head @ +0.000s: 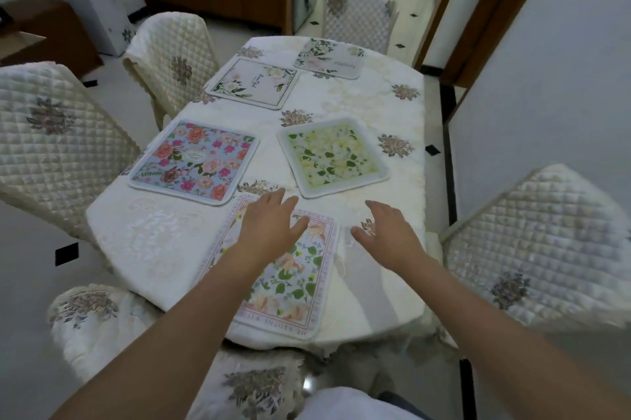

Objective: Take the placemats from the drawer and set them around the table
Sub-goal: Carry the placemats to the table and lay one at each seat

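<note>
Several floral placemats lie on the white-clothed table (146,242). Nearest me is a pink-bordered placemat (290,283), and my left hand (269,224) hovers over or rests on its far end with fingers straight. My right hand (386,231) is open, just right of that mat, above the cloth and holding nothing. Further off lie a blue rose placemat (194,161), a green-and-yellow placemat (331,156), a white leafy placemat (252,83) and a pale placemat (329,58) at the far end.
Quilted cream chairs surround the table: two on the left (51,146) (174,57), one at the far end (358,16), one on the right (546,242) and one just below me (102,324). A wall (546,78) runs close along the right side.
</note>
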### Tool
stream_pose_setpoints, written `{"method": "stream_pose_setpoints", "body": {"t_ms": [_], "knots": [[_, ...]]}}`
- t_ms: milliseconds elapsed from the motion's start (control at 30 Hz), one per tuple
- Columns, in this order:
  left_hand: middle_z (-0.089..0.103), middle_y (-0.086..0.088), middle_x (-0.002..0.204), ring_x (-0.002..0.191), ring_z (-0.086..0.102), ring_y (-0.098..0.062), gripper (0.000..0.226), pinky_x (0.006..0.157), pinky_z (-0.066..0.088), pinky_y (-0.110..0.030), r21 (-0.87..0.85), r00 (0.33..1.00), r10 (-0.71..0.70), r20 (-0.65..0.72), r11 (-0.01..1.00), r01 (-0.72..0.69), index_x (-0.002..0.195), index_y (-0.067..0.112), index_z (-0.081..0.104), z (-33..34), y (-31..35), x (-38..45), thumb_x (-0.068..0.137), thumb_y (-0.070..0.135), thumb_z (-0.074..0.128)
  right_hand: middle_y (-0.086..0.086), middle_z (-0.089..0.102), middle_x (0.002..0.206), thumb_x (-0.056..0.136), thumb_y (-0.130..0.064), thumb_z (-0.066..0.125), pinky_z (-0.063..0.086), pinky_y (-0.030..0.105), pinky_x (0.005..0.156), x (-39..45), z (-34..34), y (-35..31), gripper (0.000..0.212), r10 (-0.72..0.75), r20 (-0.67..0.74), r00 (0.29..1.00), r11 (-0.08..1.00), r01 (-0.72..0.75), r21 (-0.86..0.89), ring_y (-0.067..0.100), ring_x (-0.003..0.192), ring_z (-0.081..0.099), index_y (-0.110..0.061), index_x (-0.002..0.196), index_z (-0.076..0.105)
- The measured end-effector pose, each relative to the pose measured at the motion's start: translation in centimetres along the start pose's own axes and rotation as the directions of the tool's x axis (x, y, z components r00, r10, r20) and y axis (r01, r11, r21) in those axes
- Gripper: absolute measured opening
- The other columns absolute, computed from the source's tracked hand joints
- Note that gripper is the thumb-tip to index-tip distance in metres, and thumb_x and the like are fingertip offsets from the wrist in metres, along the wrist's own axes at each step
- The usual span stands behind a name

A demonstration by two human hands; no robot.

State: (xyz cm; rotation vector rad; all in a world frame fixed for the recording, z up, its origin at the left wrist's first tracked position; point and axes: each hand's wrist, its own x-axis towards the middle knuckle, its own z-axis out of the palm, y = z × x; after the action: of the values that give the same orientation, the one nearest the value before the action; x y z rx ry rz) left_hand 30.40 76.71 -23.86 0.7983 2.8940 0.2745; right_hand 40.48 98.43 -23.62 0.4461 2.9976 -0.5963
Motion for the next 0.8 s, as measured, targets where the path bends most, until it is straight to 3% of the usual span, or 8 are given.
{"method": "stream_pose_setpoints", "body": {"t_ms": [133, 333, 533, 800], "knots": [[0.029, -0.004, 0.158, 0.144, 0.027, -0.023, 0.061, 0.114, 0.026, -0.041, -0.004, 0.999, -0.006, -0.05, 1.0, 0.006, 0.15, 0.025, 0.035, -1.2, 3.1, 1.1, 0.099, 0.058, 0.031, 0.004, 0.034, 0.153, 0.094, -0.048, 0.052, 0.027, 0.036, 0.111, 1.1, -1.9, 2.7, 0.068, -0.019, -0.024, 1.0, 0.999, 0.019, 0.025, 0.023, 0.14, 0.028, -0.013, 0.149, 0.031], [0.046, -0.001, 0.148, 0.133, 0.044, -0.023, 0.058, 0.104, 0.038, -0.04, -0.012, 0.989, -0.037, -0.145, 0.999, 0.036, 0.146, 0.022, 0.042, -1.3, 11.4, 3.7, 0.1, 0.055, 0.03, 0.005, 0.035, 0.153, 0.095, -0.049, 0.05, 0.026, 0.035, 0.112, 2.5, -4.7, 8.8, 0.067, -0.095, -0.056, 0.994, 0.994, 0.098, 0.054, 0.023, 0.14, 0.028, -0.013, 0.149, 0.031], [0.053, -0.001, 0.141, 0.126, 0.049, -0.023, 0.056, 0.099, 0.039, -0.039, 0.083, 0.995, -0.043, -0.092, 0.995, 0.05, 0.142, 0.022, 0.046, 0.7, 20.6, 5.3, 0.099, 0.055, 0.031, 0.005, 0.037, 0.152, 0.094, -0.051, 0.05, 0.026, 0.036, 0.113, 3.7, -7.4, 15.9, 0.068, -0.15, -0.048, 0.987, 0.979, 0.155, 0.133, 0.023, 0.141, 0.029, -0.013, 0.148, 0.033], [0.054, 0.0, 0.14, 0.122, 0.052, -0.022, 0.057, 0.097, 0.04, -0.038, 0.151, 0.983, -0.139, -0.12, 0.976, 0.157, 0.143, 0.023, 0.044, -0.4, 23.0, 6.1, 0.099, 0.056, 0.028, 0.005, 0.035, 0.153, 0.094, -0.05, 0.05, 0.025, 0.036, 0.113, 5.9, -10.3, 18.8, 0.068, -0.207, -0.036, 0.978, 0.956, 0.21, 0.202, 0.024, 0.141, 0.028, -0.013, 0.148, 0.032]]}}
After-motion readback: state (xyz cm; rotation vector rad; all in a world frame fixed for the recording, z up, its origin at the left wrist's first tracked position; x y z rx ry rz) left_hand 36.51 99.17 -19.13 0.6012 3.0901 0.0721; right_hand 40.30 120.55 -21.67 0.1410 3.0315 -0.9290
